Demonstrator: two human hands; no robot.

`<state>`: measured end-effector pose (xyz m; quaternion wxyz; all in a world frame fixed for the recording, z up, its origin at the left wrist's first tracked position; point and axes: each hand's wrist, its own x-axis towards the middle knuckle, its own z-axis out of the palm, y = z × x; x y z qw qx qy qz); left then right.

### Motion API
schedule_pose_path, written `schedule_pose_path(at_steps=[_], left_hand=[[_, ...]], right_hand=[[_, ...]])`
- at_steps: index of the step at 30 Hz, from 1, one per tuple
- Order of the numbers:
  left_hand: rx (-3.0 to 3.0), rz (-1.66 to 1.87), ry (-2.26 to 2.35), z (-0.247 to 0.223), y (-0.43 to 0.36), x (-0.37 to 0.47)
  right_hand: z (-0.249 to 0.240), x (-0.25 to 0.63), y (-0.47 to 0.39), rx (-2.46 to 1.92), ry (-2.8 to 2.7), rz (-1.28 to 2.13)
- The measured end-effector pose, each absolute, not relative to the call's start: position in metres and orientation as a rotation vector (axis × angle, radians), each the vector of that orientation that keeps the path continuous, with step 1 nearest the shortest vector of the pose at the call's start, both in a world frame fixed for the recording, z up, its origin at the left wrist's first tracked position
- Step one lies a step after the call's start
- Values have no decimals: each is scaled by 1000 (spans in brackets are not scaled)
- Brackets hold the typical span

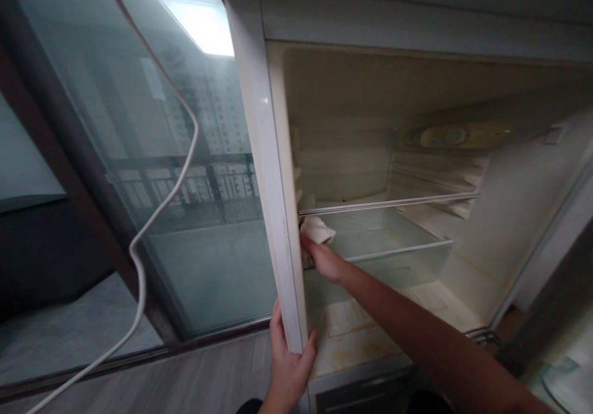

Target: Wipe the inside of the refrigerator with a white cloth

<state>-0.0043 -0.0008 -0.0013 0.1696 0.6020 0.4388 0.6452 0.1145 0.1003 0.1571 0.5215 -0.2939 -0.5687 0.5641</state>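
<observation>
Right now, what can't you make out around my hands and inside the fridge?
All in the head view:
- Part of the cloth: covered by the right hand.
- Some fingers of the left hand: hidden behind the hand and the fridge's edge.
- Markings on the dial: too small and dim.
- The white cable's ends: cut off by the picture's edges.

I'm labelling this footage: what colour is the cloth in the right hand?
The cloth looks off-white, faintly pinkish, best seen in the head view.

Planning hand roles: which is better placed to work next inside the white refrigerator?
Right hand, likely: it holds the crumpled pale cloth inside; the left hand clasps the refrigerator's front edge.
</observation>
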Motion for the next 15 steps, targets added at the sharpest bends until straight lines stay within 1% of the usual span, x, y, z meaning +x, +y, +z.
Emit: schedule_pose_path(at_steps=[3, 6, 8, 9, 11, 13, 15], left_hand=[[1733, 1847, 1230, -2, 1, -5], [1725, 1849, 1195, -4, 3, -7], [1709, 1850, 1204, -6, 4, -8], [1702, 1845, 1220, -6, 5, -9], [1688, 1836, 1251, -7, 5, -9], [1683, 1832, 1260, -6, 6, -8], [1689, 1837, 1259, -5, 6, -8]], right_hand=[[141, 118, 40, -639, -1499, 1348], [120, 146, 2, -728, -1510, 1369], [102, 175, -13, -795, -1258, 1378], [95, 191, -18, -766, -1069, 1342], [88, 221, -27, -710, -889, 1283], [94, 248, -32, -608, -724, 1174], [110, 271, -31, -486, -549, 957]])
